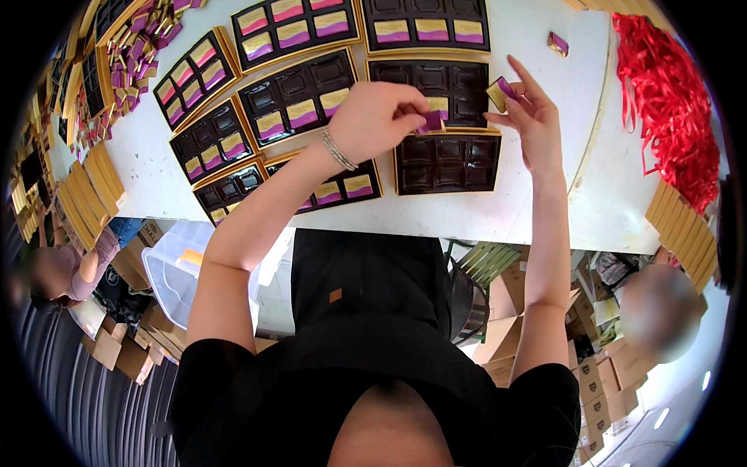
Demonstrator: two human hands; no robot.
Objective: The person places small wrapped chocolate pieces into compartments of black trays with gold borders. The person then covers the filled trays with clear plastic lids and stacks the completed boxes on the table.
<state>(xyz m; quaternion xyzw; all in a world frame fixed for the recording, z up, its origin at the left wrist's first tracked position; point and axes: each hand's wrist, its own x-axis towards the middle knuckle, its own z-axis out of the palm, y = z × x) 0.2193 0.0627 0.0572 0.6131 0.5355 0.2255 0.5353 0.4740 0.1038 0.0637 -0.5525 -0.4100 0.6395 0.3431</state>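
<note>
My left hand (377,117) is closed on a small purple wrapped chocolate (432,121) above a dark tray with gold rim (447,163) whose cells look empty. My right hand (529,117) holds another gold and purple wrapped chocolate (499,92) between thumb and fingers, just over a partly filled tray (432,82). Several more dark trays (296,97) lie on the white table (529,202), some with rows of purple and gold wrapped pieces.
A heap of loose wrapped chocolates (132,54) and stacked gold lids (89,191) lie at the left. Red ribbon (669,101) is piled at the right, with gold boxes (689,233) below it. One stray chocolate (558,43) sits near the ribbon. Other people and cardboard boxes are below the table.
</note>
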